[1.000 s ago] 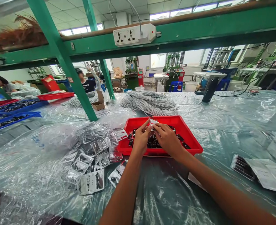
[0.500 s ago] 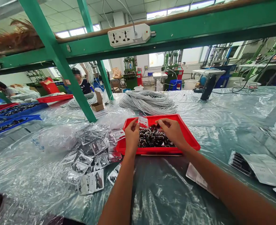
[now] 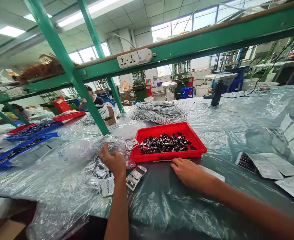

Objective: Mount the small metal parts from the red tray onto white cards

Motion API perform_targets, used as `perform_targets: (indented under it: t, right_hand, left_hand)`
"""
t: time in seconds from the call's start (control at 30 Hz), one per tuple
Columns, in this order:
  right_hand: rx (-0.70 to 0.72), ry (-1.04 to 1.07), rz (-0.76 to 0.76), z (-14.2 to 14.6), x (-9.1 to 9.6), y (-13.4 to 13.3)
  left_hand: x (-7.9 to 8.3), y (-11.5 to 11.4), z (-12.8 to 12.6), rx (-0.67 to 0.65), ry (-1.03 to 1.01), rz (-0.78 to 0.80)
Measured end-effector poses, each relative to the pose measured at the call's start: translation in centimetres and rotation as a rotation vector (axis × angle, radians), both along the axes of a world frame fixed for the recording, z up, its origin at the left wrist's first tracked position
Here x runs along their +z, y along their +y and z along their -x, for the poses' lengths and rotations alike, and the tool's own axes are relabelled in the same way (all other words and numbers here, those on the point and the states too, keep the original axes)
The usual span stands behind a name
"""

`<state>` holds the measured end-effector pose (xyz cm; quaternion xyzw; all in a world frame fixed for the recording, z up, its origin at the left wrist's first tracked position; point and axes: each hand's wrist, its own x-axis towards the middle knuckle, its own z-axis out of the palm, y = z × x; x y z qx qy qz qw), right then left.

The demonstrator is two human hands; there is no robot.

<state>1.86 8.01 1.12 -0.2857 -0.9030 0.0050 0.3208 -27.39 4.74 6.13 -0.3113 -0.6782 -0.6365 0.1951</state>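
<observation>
left hand (image 3: 114, 161) curls over the heap of clear packets (image 3: 99, 173); whether it grips one is hard to tell. right hand (image 3: 188, 170) lies flat, fingers apart, before the red tray (image 3: 172, 155), half hiding a white card (image 3: 214, 173).

Single cam, head-worn, wide-angle w/ strong stretch at the edges. Looks fwd & a bit down across the plastic-covered table (image 3: 237, 133), from its near edge. Both forearms enter from the bottom edge; left hand (image 3: 114, 161) & right hand (image 3: 188, 170) are close, lower centre. Red tray (image 3: 169, 155) just past them, mid-frame. Green shelf frame (image 3: 69, 66) w/ power strip (image 3: 134, 57) runs overhead, top of frame. Workshop machines far bkgd, small.
</observation>
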Motion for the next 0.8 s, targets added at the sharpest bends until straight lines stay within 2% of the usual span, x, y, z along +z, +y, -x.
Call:
perform_targets:
  t: [0.07, 0.13, 0.27, 0.4, 0.47, 0.5, 0.63, 0.73, 0.8]
  right_hand:
    - [-0.072, -0.062, -0.063, 0.6, -2.5, 0.5]
    - [-0.078, -0.101, -0.069, 1.1, -3.2, 1.1]
    - [0.037, -0.063, 0.083, 0.8, -1.4, 0.5]
    - [0.115, -0.034, 0.238, -2.3, 1.8, -1.0]
    - [0.117, 0.037, 0.327, -4.7, 3.5, -1.2]
    - [0.122, 0.141, 0.411, -5.9, 4.4, -1.1]
    - [0.149, 0.845, 0.811, -9.9, 6.8, -0.7]
    - [0.091, 1.078, 0.891, -11.4, 6.9, -0.7]
    - [0.055, 1.142, 0.926, -11.8, 6.3, -0.8]
  left_hand:
    - [-0.9, -2.0, -0.4, 0.004, 0.083, 0.033]
    - [-1.7, -4.2, -1.7, -0.017, 0.133, 0.038]
    - [-3.0, -8.0, -6.5, -0.14, 0.194, 0.079]
    - [-4.3, -9.9, -11.0, -0.364, 0.242, 0.163]
    - [-5.0, -9.7, -12.6, -0.522, 0.246, 0.222]
    - [-5.2, -9.2, -13.4, -0.613, 0.242, 0.265]
    - [-5.3, -6.3, -17.6, -1.006, 0.299, 0.535]
    - [-4.8, -4.3, -22.1, -1.255, 0.462, 0.76]
    - [-4.4, -3.7, -24.9, -1.331, 0.579, 0.852]
